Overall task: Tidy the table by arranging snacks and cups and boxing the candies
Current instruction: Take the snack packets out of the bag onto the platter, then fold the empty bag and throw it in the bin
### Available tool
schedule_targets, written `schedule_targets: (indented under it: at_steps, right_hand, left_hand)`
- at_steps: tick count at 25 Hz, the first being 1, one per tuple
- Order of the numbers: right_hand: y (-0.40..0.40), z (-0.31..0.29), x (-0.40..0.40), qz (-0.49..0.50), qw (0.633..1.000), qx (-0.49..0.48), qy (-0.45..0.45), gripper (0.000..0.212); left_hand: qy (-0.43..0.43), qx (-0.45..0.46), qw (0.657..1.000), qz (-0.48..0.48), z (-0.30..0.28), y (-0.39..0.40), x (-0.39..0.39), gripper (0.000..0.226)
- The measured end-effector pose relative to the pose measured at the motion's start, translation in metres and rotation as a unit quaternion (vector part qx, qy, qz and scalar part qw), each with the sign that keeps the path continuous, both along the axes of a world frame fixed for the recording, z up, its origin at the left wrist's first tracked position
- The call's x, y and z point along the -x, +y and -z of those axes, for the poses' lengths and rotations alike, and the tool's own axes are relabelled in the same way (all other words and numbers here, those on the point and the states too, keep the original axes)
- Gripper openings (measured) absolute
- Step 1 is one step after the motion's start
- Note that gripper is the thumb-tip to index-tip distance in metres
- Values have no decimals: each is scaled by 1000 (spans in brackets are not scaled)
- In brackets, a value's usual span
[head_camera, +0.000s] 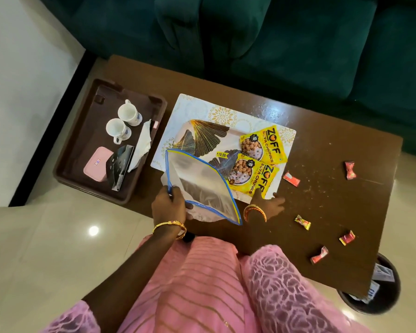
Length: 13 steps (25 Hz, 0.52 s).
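My left hand (171, 203) grips the corner of a clear plastic pouch with blue edging (199, 183), lifted over the near edge of the brown table (322, 131). My right hand (270, 205) rests fingers spread at the lower corner of a yellow snack packet (252, 176). A second yellow packet (264, 145) lies beside it on a gold-leaf tray (202, 138) over a white placemat (202, 109). Several wrapped candies, such as one red candy (291, 179) and another (349, 169), lie scattered on the right. Two white cups (123, 122) stand in a brown tray (70, 164).
The brown tray also holds a pink box (96, 164), a black napkin holder (120, 164) and a white tissue (142, 143). A green sofa (274, 39) runs behind the table. A dark bin (375, 299) stands under the right corner. Crumbs speckle the tabletop.
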State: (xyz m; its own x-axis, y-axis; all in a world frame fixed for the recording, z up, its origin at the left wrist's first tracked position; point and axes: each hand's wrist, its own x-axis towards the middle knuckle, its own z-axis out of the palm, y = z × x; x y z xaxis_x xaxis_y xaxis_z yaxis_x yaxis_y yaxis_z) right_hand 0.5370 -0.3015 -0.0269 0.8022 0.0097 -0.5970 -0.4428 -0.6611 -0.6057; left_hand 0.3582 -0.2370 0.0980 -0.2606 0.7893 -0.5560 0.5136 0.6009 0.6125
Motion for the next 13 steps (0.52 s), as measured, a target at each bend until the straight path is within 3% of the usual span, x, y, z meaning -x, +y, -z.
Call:
schedule_targets:
  at_steps: [2, 4, 6, 8, 13]
  right_hand:
    - [-14, -9, 9, -193, 979, -22, -66, 47]
    - [-36, -16, 20, -408, 907, -101, 21, 70]
    - [-47, -24, 25, -501, 841, -170, 115, 89]
    - [-44, -32, 28, -492, 838, -197, 132, 87]
    - [-2, -63, 40, -355, 916, -172, 76, 24]
  left_hand:
    - [-17, 18, 999, -24, 6, 4, 5, 23]
    - [-34, 41, 997, -51, 8, 10, 9, 22]
    - [-47, 64, 994, -69, 5, 16, 13, 21]
    - [-92, 77, 987, -104, -2, 21, 15, 21]
    - [-211, 114, 963, -126, -29, 33, 21, 21]
